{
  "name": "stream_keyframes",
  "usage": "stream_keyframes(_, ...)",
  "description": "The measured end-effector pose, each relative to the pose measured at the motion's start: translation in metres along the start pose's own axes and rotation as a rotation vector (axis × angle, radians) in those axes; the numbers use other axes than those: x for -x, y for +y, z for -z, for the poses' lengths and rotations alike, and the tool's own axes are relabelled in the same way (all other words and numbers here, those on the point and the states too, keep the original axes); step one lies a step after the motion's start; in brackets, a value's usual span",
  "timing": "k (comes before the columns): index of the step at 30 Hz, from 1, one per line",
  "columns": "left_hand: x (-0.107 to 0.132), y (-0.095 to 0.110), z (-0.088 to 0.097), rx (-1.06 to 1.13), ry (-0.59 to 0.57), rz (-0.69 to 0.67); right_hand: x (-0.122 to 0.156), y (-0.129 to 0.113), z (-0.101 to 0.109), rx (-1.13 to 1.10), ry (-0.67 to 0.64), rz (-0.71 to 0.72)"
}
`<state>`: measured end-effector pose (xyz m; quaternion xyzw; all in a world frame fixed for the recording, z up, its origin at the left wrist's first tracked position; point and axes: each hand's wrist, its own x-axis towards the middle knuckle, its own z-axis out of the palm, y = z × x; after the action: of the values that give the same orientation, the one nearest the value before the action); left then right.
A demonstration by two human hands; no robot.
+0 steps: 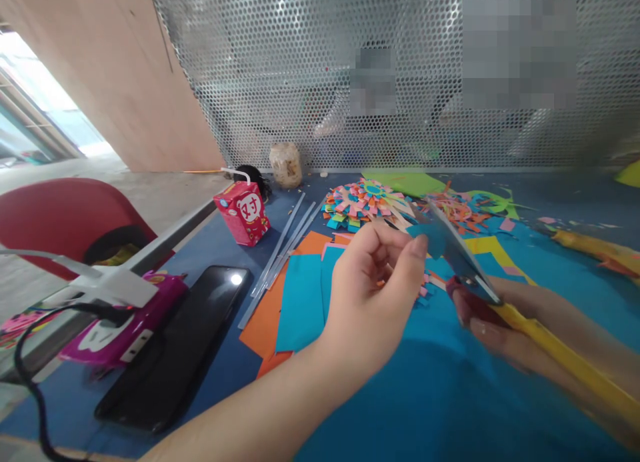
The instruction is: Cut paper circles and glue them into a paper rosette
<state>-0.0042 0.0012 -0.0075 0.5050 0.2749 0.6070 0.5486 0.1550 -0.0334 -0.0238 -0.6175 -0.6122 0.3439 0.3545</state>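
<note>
My left hand pinches a small piece of blue paper between thumb and fingertips. Around the handles of a pair of scissors with a yellow grip, my right hand is closed. The scissor blades touch or overlap the paper's right side; whether they are cutting cannot be told. Below both hands lies a large blue sheet. Behind the left hand sits a pile of fringed, colourful paper flowers. Blue rectangles and orange sheets lie to the left of that hand.
Clear plastic sticks lie beside a red drink carton with a straw. At left are a black phone and a purple power strip. Paper scraps lie ahead. A perforated metal panel bounds the table's back.
</note>
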Motion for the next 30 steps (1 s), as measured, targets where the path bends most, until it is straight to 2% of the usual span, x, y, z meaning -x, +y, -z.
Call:
stream_keyframes(4,0.000,-0.001,0.000,-0.024,-0.014,0.005,0.000,0.000,0.000,0.018,0.006,0.007)
stream_keyframes(9,-0.002,0.000,0.000,0.060,0.005,0.008,-0.001,0.002,-0.001,-0.016,0.001,0.000)
stream_keyframes(16,-0.003,0.004,0.001,0.017,-0.004,0.005,-0.002,0.005,0.003,0.098,-0.017,0.068)
stream_keyframes(21,-0.004,0.006,0.003,-0.019,-0.016,-0.027,-0.003,0.009,0.007,0.140,-0.032,0.068)
stream_keyframes(23,-0.005,0.006,0.003,-0.021,-0.020,-0.024,-0.008,0.015,0.011,0.181,-0.083,0.106)
stream_keyframes(25,-0.004,0.006,0.003,-0.016,-0.024,-0.016,-0.014,0.024,0.017,0.238,-0.200,0.211)
stream_keyframes(30,-0.004,0.005,0.002,0.000,-0.028,-0.017,-0.025,0.040,0.028,0.370,-0.208,0.373)
